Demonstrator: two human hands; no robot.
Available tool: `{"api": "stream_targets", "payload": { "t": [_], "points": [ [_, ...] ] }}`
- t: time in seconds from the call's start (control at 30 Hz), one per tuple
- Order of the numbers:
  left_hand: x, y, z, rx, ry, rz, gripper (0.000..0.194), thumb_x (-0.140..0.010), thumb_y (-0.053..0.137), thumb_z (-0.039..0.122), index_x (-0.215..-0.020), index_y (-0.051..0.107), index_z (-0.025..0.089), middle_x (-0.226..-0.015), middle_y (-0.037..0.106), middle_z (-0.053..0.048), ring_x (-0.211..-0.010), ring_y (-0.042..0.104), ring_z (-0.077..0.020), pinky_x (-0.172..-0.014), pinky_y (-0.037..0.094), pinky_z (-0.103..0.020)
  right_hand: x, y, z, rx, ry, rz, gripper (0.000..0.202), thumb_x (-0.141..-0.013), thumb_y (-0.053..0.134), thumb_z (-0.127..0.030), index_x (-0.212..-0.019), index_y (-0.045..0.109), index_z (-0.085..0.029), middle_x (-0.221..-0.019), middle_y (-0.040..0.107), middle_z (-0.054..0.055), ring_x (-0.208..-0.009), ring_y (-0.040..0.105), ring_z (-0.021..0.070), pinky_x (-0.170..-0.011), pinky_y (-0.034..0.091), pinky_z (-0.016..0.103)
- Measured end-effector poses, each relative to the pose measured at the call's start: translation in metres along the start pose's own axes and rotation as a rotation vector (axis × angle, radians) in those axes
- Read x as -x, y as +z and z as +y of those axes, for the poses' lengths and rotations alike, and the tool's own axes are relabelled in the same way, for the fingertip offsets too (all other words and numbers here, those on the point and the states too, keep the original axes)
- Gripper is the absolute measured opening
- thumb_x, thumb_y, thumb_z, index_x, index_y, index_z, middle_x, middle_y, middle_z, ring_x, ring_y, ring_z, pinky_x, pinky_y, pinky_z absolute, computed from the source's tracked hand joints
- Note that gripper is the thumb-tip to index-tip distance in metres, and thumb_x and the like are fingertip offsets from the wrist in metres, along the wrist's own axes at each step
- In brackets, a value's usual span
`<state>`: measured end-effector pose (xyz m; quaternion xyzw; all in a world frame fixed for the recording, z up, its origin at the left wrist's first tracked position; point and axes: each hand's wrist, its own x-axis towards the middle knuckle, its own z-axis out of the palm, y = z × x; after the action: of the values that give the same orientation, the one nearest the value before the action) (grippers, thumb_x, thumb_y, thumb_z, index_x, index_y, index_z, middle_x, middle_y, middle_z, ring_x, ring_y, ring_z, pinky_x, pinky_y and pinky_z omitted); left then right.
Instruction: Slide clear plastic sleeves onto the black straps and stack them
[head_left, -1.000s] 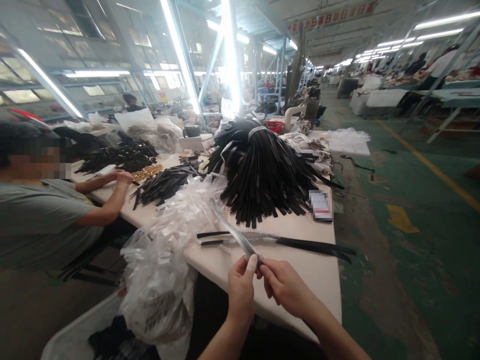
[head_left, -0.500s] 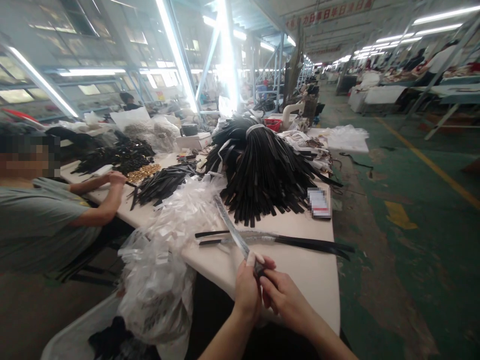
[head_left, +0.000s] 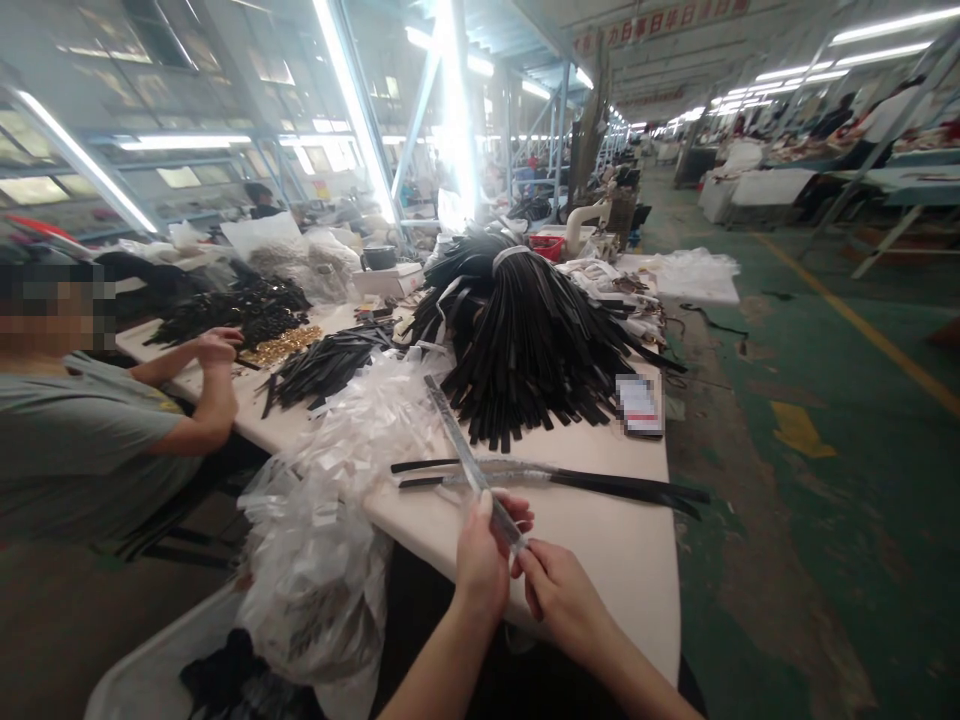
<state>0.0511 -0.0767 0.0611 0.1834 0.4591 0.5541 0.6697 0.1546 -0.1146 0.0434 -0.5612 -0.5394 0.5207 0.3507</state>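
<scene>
A dark strap in clear plastic wrap slants over the near part of the table. My left hand is closed around it, thumb on top. At its near end, my right hand pinches the strap close to my left fingers. Just beyond both hands, black straps partly covered in plastic lie across the tabletop. A large tied bundle of black straps stands behind them.
Crumpled clear plastic spills over the table's left edge. A person sits at the left near gold pieces and loose black straps. A phone-like object lies at the table's right edge.
My left hand has shifted slightly left, and my right hand now holds the strap's end a little apart from it. More of the strap shows. The person's hands at the left have moved left.
</scene>
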Motion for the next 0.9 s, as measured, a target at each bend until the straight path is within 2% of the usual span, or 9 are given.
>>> {"api": "stream_targets", "payload": {
  "t": [0.07,0.17,0.3,0.37,0.47,0.57,0.7,0.8,0.9],
  "points": [
    [0.01,-0.001,-0.015,-0.105,0.069,0.035,0.038,-0.086,0.064,0.053,-0.086,0.067,0.015,-0.081,0.073,-0.009,-0.075,0.067,-0.0214,-0.076,0.052,-0.034,-0.001,0.001,-0.002,0.048,-0.047,0.065,0.04,-0.1,0.042,-0.042,-0.078,0.065,-0.018,-0.068,0.068,0.006,-0.066,0.063,0.0202,-0.064,0.044,0.028],
    [0.016,-0.004,-0.029,-0.137,0.044,0.01,0.033,-0.084,0.066,0.047,-0.088,0.067,0.014,-0.084,0.074,-0.01,-0.08,0.069,-0.0232,-0.078,0.052,-0.032,-0.001,0.001,-0.005,0.066,-0.096,0.092,0.039,-0.1,0.042,-0.04,-0.081,0.067,-0.018,-0.086,0.073,0.01,-0.078,0.066,0.0218,-0.073,0.046,0.029],
    [-0.012,-0.003,-0.007,0.042,-0.104,0.03,0.032,-0.088,0.059,0.044,-0.101,0.063,0.014,-0.087,0.075,-0.012,-0.074,0.07,-0.0234,-0.072,0.054,-0.036,0.0,0.006,-0.001,0.099,-0.064,0.076,0.043,-0.102,0.039,-0.042,-0.076,0.063,-0.019,-0.068,0.067,0.004,-0.061,0.059,0.0182,-0.061,0.04,0.027],
    [-0.022,0.0,0.0,0.058,-0.094,0.08,0.029,-0.089,0.058,0.042,-0.098,0.062,0.015,-0.085,0.074,-0.011,-0.069,0.07,-0.0223,-0.07,0.054,-0.036,-0.002,0.009,0.001,0.121,-0.06,0.092,0.044,-0.103,0.038,-0.043,-0.075,0.062,-0.019,-0.066,0.066,0.004,-0.061,0.058,0.0181,-0.06,0.039,0.027],
    [-0.014,0.0,-0.017,-0.038,-0.022,0.096,0.031,-0.087,0.06,0.046,-0.084,0.063,0.015,-0.077,0.072,-0.009,-0.069,0.07,-0.0223,-0.07,0.054,-0.034,-0.005,0.011,0.002,0.126,-0.068,0.127,0.043,-0.102,0.039,-0.042,-0.077,0.065,-0.018,-0.075,0.071,0.007,-0.068,0.062,0.0202,-0.065,0.041,0.028],
    [0.0,-0.007,-0.034,-0.081,-0.026,0.048,0.034,-0.082,0.064,0.048,-0.082,0.065,0.014,-0.075,0.072,-0.009,-0.073,0.07,-0.0236,-0.072,0.053,-0.033,-0.005,0.009,0.004,0.111,-0.083,0.13,0.041,-0.101,0.039,-0.041,-0.081,0.068,-0.018,-0.083,0.073,0.01,-0.076,0.066,0.0223,-0.071,0.043,0.029],
    [-0.021,-0.007,-0.005,0.051,-0.13,0.048,0.032,-0.087,0.058,0.044,-0.1,0.062,0.015,-0.082,0.073,-0.009,-0.068,0.07,-0.022,-0.07,0.054,-0.035,-0.003,0.011,0.008,0.131,-0.06,0.108,0.044,-0.101,0.039,-0.044,-0.078,0.066,-0.018,-0.071,0.069,0.006,-0.066,0.062,0.0201,-0.063,0.04,0.028],
    [-0.035,-0.001,0.011,0.07,-0.106,0.118,0.025,-0.09,0.056,0.037,-0.102,0.06,0.015,-0.085,0.073,-0.009,-0.067,0.07,-0.0201,-0.07,0.055,-0.035,-0.005,0.014,0.007,0.158,-0.032,0.103,0.044,-0.101,0.039,-0.044,-0.076,0.064,-0.019,-0.06,0.063,0.002,-0.057,0.056,0.0183,-0.058,0.036,0.027],
    [-0.021,-0.002,-0.015,-0.008,-0.027,0.089,0.023,-0.088,0.06,0.039,-0.095,0.06,0.017,-0.081,0.072,-0.007,-0.068,0.069,-0.0206,-0.069,0.054,-0.033,-0.01,0.013,0.004,0.148,-0.075,0.139,0.042,-0.101,0.04,-0.041,-0.078,0.066,-0.019,-0.075,0.071,0.007,-0.07,0.063,0.0211,-0.065,0.041,0.028]
  ]
}}
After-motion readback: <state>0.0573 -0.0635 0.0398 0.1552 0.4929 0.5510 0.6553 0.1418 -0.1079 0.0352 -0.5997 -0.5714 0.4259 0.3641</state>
